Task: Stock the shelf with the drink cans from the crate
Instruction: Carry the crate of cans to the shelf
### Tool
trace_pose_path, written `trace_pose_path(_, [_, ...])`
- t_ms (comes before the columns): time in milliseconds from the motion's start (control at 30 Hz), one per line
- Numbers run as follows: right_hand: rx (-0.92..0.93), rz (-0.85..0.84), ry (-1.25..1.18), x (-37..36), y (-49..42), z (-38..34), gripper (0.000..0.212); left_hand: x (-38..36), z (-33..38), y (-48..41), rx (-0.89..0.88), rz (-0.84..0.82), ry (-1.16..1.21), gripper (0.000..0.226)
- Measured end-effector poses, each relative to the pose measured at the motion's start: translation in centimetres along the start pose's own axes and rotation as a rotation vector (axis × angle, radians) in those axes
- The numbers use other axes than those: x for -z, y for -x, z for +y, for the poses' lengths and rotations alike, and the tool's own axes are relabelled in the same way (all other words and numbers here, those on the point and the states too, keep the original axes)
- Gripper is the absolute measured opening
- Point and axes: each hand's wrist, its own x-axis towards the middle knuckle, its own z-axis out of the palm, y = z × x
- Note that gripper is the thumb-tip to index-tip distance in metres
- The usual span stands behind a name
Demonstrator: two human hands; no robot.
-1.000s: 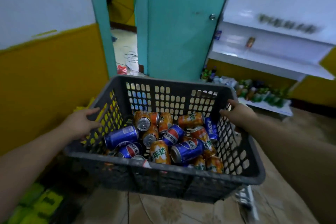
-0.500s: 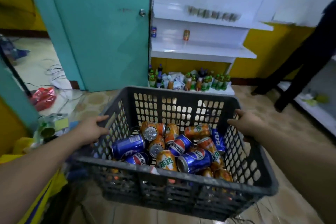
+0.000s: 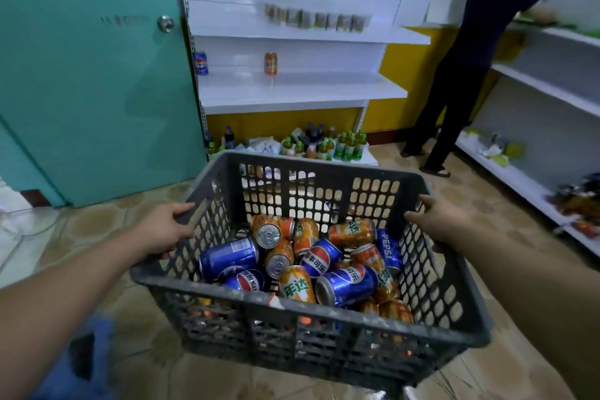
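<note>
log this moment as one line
phase: crate held facing shelf | left hand: grips left rim | right hand: grips right rim | cans: loose in crate | shelf: one blue can, one orange can standing

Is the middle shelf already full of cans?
No, the middle shelf holds just one blue can and one orange can.
</note>
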Motion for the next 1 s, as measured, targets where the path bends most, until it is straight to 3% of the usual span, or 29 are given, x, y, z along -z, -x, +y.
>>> trace_pose_path(500, [-0.234, 0.002, -0.069, 3.4, -18.7, -8.3, 0.064, -0.2, 15.1, -28.9, -0.140, -0.233, -0.094, 0.069])
trace_pose_path(667, [-0.272, 0.044, -0.116, 4.4, -24.9, -9.1, 0.064, -1.2, 21.6, -36.6, -0.250, -0.232, -0.185, 0.068])
trace_pose_path(1000, [-0.286, 0.086, -0.124, 6.8, -37.9, -12.1, 0.065, -5.0, 29.5, -50.4, -0.264, -0.286, -0.183, 0.068])
